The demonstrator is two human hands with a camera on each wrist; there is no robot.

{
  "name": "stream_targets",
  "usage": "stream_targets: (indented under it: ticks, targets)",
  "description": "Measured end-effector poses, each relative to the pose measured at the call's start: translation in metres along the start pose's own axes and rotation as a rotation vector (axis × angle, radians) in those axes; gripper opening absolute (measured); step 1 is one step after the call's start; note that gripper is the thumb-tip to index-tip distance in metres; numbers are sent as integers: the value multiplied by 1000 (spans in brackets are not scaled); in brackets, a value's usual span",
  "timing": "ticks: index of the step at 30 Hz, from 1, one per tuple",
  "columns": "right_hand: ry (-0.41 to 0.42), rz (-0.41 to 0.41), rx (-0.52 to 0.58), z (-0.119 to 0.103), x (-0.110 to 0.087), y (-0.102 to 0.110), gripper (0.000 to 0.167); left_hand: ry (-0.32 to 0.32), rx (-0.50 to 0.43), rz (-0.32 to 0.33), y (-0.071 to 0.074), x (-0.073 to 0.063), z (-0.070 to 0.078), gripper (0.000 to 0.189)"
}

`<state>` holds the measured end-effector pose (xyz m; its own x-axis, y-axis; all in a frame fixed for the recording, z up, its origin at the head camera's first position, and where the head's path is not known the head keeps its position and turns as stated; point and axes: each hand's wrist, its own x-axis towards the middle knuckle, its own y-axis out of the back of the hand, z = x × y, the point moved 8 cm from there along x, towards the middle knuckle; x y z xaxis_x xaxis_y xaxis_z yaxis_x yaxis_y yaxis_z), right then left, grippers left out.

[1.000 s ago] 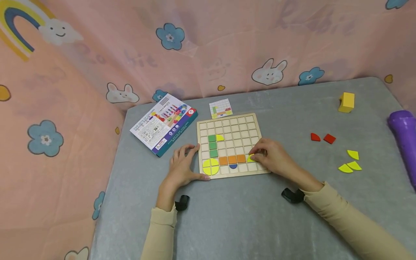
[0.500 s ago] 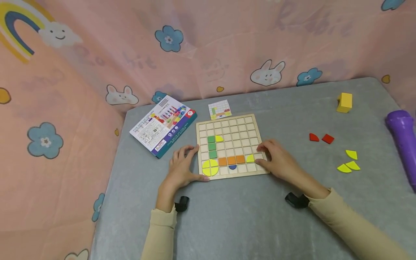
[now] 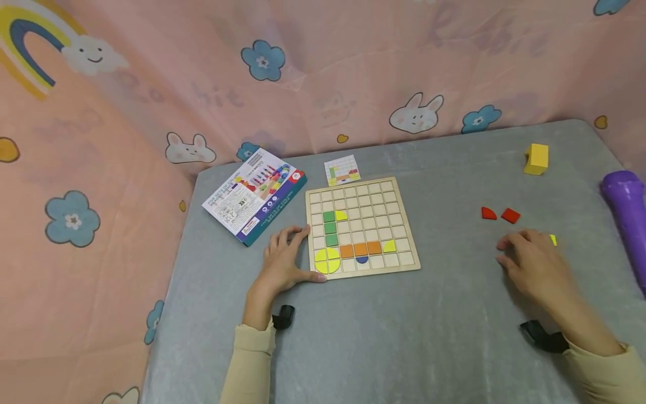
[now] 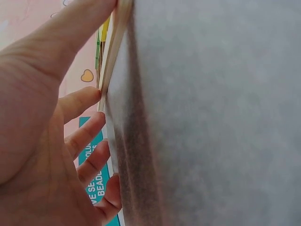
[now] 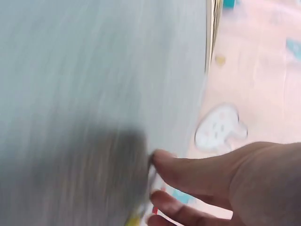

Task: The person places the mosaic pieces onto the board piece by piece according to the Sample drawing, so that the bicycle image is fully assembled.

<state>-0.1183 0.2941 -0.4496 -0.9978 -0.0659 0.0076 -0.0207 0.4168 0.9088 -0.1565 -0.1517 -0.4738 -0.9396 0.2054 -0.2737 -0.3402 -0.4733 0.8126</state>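
Wooden, the grid board [image 3: 375,209] lay on the counter [image 3: 373,336], the left grip [image 3: 281,261] spread wide at its corner; the right grip [image 3: 537,268], slightly parted, hovered beside a yellow piece [image 3: 553,240]: seemingly the fetching step, likely calling for a pinch.

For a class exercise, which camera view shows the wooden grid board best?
The head view, where the wooden grid board shows its full grid and tiles from above. The left wrist view shows it edge-on, against the left hand; the right wrist view, only an edge sliver.
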Motion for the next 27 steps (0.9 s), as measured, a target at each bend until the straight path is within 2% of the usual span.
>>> stream_targets:
  ticks: [6,14,17,23,27]
  targets:
    - [22,-4,-7,29,-10,12,26,1,-4,1,0,-1,-1,119]
    - [15,88,11,37,-17,16,18,-4,-4,5,1,-1,0,118]
    - [-5,92,35,40,-16,17,18,-5,-7,6,1,-1,1,118]
    - [-91,62,5,52,-13,20,21,-1,-2,9,0,0,0,119]
    - [-94,65,15,55,-12,22,19,4,1,5,-1,0,0,119]
